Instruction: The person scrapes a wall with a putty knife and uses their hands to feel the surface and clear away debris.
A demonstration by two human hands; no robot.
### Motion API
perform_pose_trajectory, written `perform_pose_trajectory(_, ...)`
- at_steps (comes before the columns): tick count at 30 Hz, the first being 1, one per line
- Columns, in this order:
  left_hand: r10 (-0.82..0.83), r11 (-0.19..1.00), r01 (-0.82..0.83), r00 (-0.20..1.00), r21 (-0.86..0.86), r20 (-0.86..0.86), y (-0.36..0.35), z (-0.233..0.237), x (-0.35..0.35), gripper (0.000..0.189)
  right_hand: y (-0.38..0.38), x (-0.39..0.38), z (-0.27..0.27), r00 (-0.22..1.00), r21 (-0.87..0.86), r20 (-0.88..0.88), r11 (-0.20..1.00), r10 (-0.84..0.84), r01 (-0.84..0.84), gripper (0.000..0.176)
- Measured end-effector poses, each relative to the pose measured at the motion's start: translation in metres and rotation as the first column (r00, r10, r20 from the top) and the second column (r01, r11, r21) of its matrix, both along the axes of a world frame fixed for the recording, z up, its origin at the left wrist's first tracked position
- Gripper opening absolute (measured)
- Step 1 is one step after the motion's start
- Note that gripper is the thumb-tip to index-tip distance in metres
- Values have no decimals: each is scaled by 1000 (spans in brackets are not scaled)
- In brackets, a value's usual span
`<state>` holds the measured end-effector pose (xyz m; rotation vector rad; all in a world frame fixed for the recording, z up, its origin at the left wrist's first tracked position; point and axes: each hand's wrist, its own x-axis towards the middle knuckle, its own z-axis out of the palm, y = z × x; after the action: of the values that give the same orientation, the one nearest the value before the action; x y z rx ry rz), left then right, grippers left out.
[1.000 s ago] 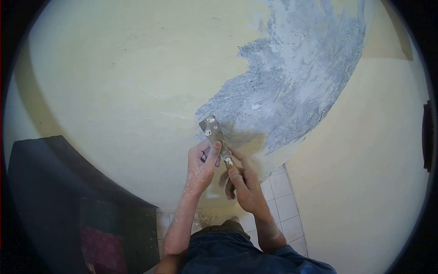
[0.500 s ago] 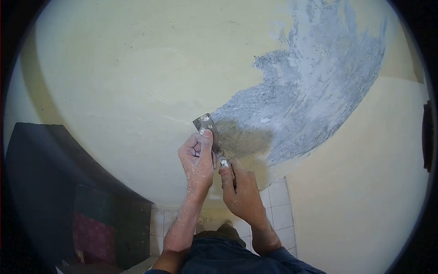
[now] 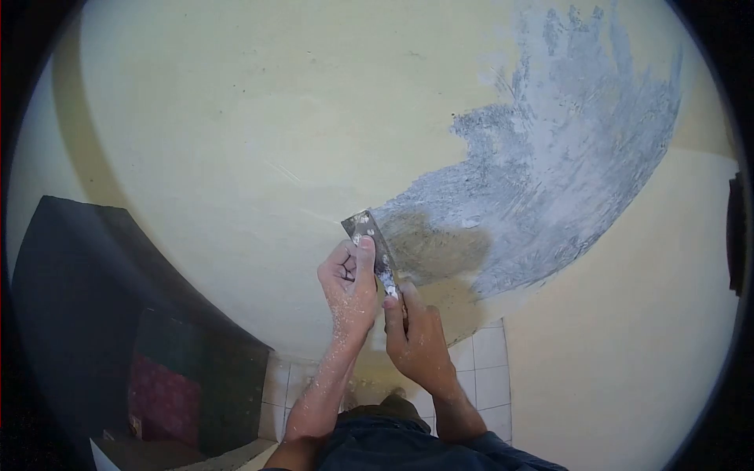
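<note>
My left hand [image 3: 350, 289] pinches the scraper [image 3: 379, 250] by its blade; my right hand [image 3: 419, 339] closes its fingers round the handle end. Long axis: up-left from right fingers, past left thumb.

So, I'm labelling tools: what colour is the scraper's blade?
The scraper's blade is dark grey with whitish patches, showing best in the head view.

A pale yellow wall [image 3: 204, 149] is spread across most of the view, with a cream wall [image 3: 613, 337] seen to its right. The floor [image 3: 492, 378] is laid with light square tiles. At lower left, a dark grey panel [image 3: 71, 290] is dimly lit — a reddish area [image 3: 166, 400] is seen below it.
</note>
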<state>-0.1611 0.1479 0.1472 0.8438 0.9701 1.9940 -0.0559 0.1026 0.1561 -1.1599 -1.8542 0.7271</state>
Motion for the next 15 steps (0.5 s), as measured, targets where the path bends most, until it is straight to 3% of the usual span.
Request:
perform_pose_trajectory(1, 0, 1000, 0, 1000, 5, 7, -1, 2, -1, 37, -2, 0, 3, 1000, -60, -3, 998, 23, -24, 19)
perform_pose_trajectory(4, -42, 996, 47, 997, -75, 65, -10, -7, 6, 37, -12, 4, -1, 1000, 94, -20, 996, 0, 2, 17)
perform_pose_trajectory(7, 40, 997, -43, 998, -69, -38, -4, 9, -3, 36, -1, -5, -2, 999, 96, -34, 995, 35, -32, 18)
perform_pose_trajectory(10, 7, 1000, -7, 999, -11, 34, -8, 15, -2, 36, -7, -6, 7, 1000, 301, -3, 953, 18, -17, 18)
perform_pose_trajectory(13, 9, 1000, -9, 1000, -27, 5, -8, 4, 8, 36, -13, 5, 2, 999, 70, -28, 997, 19, -17, 17)
perform_pose_trajectory(15, 35, 999, -35, 999, -20, 16, -1, 3, 2, 35, -2, -3, 4, 998, 183, -34, 982, 44, -37, 17)
